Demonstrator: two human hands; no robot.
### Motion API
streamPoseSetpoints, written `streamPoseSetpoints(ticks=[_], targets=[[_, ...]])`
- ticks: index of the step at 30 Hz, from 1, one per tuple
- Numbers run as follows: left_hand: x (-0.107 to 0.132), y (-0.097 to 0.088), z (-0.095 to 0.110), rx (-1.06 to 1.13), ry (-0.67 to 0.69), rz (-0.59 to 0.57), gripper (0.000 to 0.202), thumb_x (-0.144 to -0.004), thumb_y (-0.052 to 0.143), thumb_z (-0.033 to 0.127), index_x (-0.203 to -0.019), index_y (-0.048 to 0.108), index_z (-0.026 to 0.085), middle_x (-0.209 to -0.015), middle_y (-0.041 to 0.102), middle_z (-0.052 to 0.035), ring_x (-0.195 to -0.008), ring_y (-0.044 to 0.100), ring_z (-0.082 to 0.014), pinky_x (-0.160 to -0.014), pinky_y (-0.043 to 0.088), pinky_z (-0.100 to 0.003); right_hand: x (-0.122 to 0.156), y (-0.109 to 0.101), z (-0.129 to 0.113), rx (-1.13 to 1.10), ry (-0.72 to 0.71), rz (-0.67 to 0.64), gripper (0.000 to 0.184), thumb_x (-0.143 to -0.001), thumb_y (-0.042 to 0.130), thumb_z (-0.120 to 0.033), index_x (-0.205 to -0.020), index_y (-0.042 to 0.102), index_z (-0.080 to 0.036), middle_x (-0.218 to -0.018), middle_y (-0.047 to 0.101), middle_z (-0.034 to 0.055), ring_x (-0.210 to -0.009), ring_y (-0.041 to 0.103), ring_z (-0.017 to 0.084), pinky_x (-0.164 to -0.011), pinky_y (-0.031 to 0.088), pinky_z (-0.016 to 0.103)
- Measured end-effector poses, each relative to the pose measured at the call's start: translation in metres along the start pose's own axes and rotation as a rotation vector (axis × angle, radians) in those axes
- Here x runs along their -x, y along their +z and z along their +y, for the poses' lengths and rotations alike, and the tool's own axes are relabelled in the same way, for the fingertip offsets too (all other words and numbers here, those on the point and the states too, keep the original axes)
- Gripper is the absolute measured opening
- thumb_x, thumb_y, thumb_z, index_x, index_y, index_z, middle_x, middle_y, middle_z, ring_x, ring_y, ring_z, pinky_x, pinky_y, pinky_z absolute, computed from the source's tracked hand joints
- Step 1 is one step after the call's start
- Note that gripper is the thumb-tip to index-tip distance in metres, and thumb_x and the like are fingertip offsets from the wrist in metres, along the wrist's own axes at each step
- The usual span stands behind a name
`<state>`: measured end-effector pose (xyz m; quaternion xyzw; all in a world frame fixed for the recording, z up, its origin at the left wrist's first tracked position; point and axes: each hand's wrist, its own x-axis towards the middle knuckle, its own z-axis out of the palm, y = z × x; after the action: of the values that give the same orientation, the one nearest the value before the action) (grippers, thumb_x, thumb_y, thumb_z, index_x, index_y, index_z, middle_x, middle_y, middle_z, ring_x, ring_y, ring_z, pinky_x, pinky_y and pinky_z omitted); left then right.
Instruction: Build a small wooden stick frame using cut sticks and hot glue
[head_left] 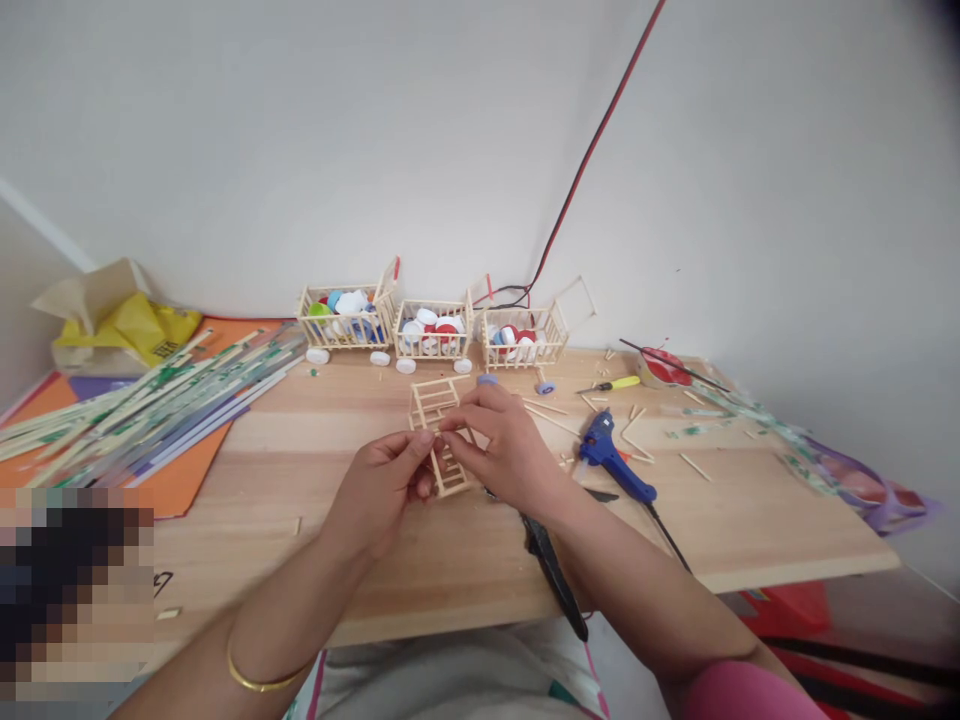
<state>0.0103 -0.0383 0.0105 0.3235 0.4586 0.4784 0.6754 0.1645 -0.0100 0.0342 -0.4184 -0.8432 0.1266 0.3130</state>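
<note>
A small open frame of glued wooden sticks (pixel 454 482), built like a little cage, is held above the table between my hands. My left hand (pixel 386 485) grips its left side with thumb and fingers. Close by, my right hand (pixel 502 445) is closed in a pinch at the frame's middle; whatever its fingertips hold is too small or hidden to name. Behind stand three little stick carts: the left cart (pixel 345 342), the middle cart (pixel 431 350) and the right cart (pixel 525 358), all loaded with bottle caps.
A blue glue gun (pixel 619 455) lies right of my hands, near a yellow-handled knife (pixel 619 384) and loose sticks. A black-handled tool (pixel 553 575) is under my right forearm. Wrapped sticks (pixel 172 400) cover orange paper at left. A red bowl (pixel 666 368) sits at back right.
</note>
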Motion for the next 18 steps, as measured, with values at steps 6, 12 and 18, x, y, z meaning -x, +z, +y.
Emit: streamPoseSetpoints(ticks=[6,12,18], targets=[[-0.0007,-0.0010,-0.0014,0.016,0.012,-0.022,0.030,-0.068,0.071,0.042,-0.069,0.063,0.013,-0.050,0.050,0.0042,-0.043,0.039,-0.0051,-0.045,0.034,-0.018,0.0002,0.0019,-0.0018,0.024,0.012,0.021,0.010,-0.083,0.056,-0.020,-0.082,0.066,-0.019,-0.085,0.060,0.0039,-0.084,0.051,0.017,-0.075,0.034,0.031],[-0.0026,-0.0006,-0.0051,0.046,0.031,-0.017,0.036,-0.070,0.067,0.048,-0.073,0.065,0.012,-0.054,0.055,0.0020,-0.043,0.042,-0.0055,-0.044,0.035,-0.018,-0.0005,0.0014,-0.0034,0.050,0.018,0.023,0.008,-0.082,0.057,-0.019,-0.081,0.066,-0.019,-0.084,0.061,0.0038,-0.084,0.051,0.018,-0.074,0.034,0.031],[-0.0015,-0.0021,-0.0054,0.055,0.044,-0.034,0.056,-0.074,0.053,0.064,-0.079,0.067,0.010,-0.065,0.064,-0.0065,-0.045,0.046,-0.0077,-0.045,0.037,-0.021,-0.0006,0.0019,-0.0026,0.061,0.015,0.032,0.008,-0.081,0.057,-0.018,-0.080,0.065,-0.019,-0.085,0.061,0.0033,-0.083,0.051,0.017,-0.075,0.034,0.031]])
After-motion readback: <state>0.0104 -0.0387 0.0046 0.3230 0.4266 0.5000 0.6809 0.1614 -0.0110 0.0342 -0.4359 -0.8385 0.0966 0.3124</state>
